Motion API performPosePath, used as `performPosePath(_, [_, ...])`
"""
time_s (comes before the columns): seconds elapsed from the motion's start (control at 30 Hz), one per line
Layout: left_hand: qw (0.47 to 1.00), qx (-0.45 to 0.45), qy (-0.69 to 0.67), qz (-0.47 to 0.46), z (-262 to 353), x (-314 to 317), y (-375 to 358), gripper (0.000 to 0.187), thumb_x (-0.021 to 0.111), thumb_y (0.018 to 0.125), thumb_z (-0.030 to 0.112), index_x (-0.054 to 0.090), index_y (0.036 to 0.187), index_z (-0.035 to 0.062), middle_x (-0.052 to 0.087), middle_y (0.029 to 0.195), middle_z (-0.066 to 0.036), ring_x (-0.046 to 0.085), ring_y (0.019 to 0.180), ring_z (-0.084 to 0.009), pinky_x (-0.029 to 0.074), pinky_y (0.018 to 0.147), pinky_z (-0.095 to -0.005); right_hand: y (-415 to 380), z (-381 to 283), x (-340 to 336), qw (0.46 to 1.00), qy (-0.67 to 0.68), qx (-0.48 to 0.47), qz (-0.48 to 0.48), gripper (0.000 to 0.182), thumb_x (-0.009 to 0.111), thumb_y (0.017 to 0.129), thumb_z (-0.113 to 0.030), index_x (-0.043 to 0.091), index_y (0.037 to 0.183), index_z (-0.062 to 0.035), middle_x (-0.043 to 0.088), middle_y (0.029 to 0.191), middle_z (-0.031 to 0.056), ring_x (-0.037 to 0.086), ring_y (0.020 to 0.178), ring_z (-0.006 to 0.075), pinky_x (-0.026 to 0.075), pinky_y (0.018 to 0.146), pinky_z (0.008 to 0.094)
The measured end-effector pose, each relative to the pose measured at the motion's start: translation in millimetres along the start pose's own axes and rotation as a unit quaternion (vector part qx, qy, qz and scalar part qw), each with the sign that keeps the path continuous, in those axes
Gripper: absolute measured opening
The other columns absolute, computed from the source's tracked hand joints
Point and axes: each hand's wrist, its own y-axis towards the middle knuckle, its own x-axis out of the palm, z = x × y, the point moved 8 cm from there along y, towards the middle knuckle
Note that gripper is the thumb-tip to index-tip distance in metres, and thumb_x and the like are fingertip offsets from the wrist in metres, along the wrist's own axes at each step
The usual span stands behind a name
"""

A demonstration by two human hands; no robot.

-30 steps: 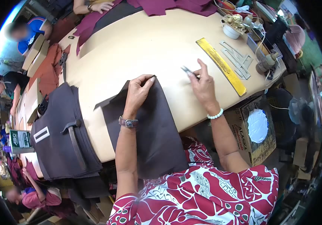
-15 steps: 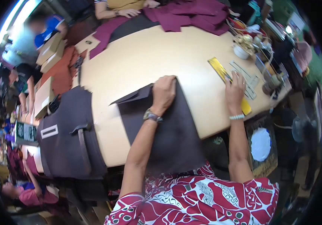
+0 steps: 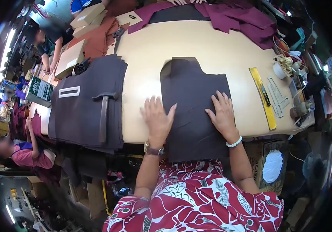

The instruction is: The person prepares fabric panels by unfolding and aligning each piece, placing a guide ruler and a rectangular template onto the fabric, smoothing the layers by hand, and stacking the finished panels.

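A dark brown cut piece (image 3: pixel 196 116) lies flat in front of me, its near end hanging over the table edge. My left hand (image 3: pixel 158 118), fingers spread, is at its left edge, partly over the bare table. On the right part of the piece rests my right hand (image 3: pixel 224 116), fingers apart and holding nothing. To the right lie a yellow ruler (image 3: pixel 264 100), a dark pen (image 3: pixel 265 95) on it, and clear rulers (image 3: pixel 278 98).
On the left, a stack of dark pieces (image 3: pixel 84 112) bears a hammer (image 3: pixel 104 116) and a white frame (image 3: pixel 69 91). Maroon material (image 3: pixel 239 19) lies at the far side, near a co-worker's hands (image 3: pixel 185 2). Boxes (image 3: pixel 71 58) and other people are at the left.
My left hand has let go of the piece's far edge, which now lies unfolded. My right hand has left the pen and yellow ruler and moved onto the piece. The view has shifted.
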Motion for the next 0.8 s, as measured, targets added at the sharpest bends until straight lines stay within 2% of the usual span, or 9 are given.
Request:
performPosePath(0.1, [0.999,0.005,-0.039,0.023,-16,6,-30,0.032,0.067,0.081,0.023,0.06,0.102,-0.0005,0.06,0.107,-0.017,0.053,0.105,-0.0337,0.04,0.087,-0.0458,8,-40,3,0.987,0.156,-0.047,-0.015,0.041,0.066,0.079,-0.019,0.056,0.114,0.0006,0.051,0.123,0.0185,0.048,0.113,0.0353,0.039,0.098,0.0426])
performPosePath(0.13, [0.995,0.001,-0.095,0.008,-17,10,-30,0.027,0.066,0.082,0.02,0.06,0.1,-0.0003,0.061,0.101,-0.016,0.055,0.098,-0.0298,0.042,0.082,-0.0431,9,-60,2,0.982,0.169,-0.081,0.008,0.038,0.065,0.08,-0.017,0.057,0.113,0.0001,0.058,0.112,0.016,0.057,0.098,0.0325,0.047,0.086,0.0389])
performPosePath(0.23, [0.96,-0.062,-0.272,-0.034,-18,22,-28,0.015,0.062,0.086,0.012,0.059,0.093,0.0004,0.064,0.085,-0.01,0.059,0.078,-0.0174,0.044,0.066,-0.0341,15,-79,25,0.947,0.309,0.035,-0.084,0.037,0.063,0.083,-0.019,0.057,0.114,-0.0005,0.062,0.101,0.0142,0.062,0.087,0.0305,0.05,0.077,0.0389])
performPosePath(0.3, [0.894,-0.169,-0.409,-0.066,-22,27,-29,0.007,0.059,0.088,0.007,0.057,0.09,0.0005,0.064,0.077,-0.006,0.057,0.066,-0.0083,0.042,0.055,-0.0267,17,-79,29,0.938,0.328,0.083,-0.08,0.04,0.064,0.083,-0.021,0.056,0.115,0.0,0.063,0.093,0.0137,0.063,0.079,0.0302,0.05,0.071,0.0386])
performPosePath(0.33, [0.86,-0.201,-0.448,-0.141,-20,29,-30,0.012,0.054,0.09,0.003,0.055,0.102,0.0005,0.063,0.079,-0.005,0.054,0.067,-0.0034,0.042,0.054,-0.0206,17,-78,31,0.932,0.336,0.108,-0.079,0.041,0.064,0.083,-0.023,0.055,0.116,0.0003,0.064,0.089,0.0135,0.064,0.075,0.0301,0.05,0.068,0.0385])
performPosePath(0.47, [0.606,-0.289,-0.729,-0.13,-13,58,-43,0.043,0.049,0.09,-0.006,0.036,0.13,0.0038,0.064,0.088,-0.008,0.057,0.075,-0.0073,0.047,0.063,-0.0197,15,-88,30,0.943,0.316,0.102,-0.029,0.044,0.063,0.084,-0.024,0.053,0.118,0.0004,0.066,0.082,0.0145,0.065,0.066,0.0302,0.05,0.061,0.0382])
performPosePath(0.57, [0.645,-0.241,-0.719,-0.095,-13,56,-44,0.051,0.049,0.089,-0.008,0.033,0.135,0.0049,0.062,0.093,-0.008,0.056,0.077,-0.0058,0.047,0.065,-0.0185,18,-86,41,0.936,0.342,0.085,0.002,0.041,0.06,0.084,-0.015,0.052,0.121,0.0003,0.064,0.078,0.0156,0.063,0.061,0.023,0.049,0.06,0.0347])
performPosePath(0.7, [0.675,-0.207,-0.704,-0.078,-31,40,-34,0.059,0.046,0.086,-0.013,0.029,0.139,0.0046,0.061,0.095,-0.009,0.054,0.078,-0.0041,0.044,0.068,-0.0152,30,-69,44,0.855,0.488,0.171,-0.032,0.033,0.057,0.083,-0.003,0.054,0.115,0.0003,0.06,0.076,0.0069,0.053,0.061,0.0118,0.046,0.059,0.0278])
performPosePath(0.8, [0.797,-0.155,-0.58,-0.069,-61,18,-16,0.038,0.044,0.087,-0.009,0.055,0.122,0.0007,0.063,0.097,-0.006,0.055,0.084,-0.007,0.044,0.077,-0.0197,40,-40,19,0.807,0.558,0.192,0.038,0.024,0.055,0.082,0.002,0.056,0.106,-0.0009,0.056,0.078,0.0004,0.048,0.067,0.0072,0.044,0.062,0.0232])
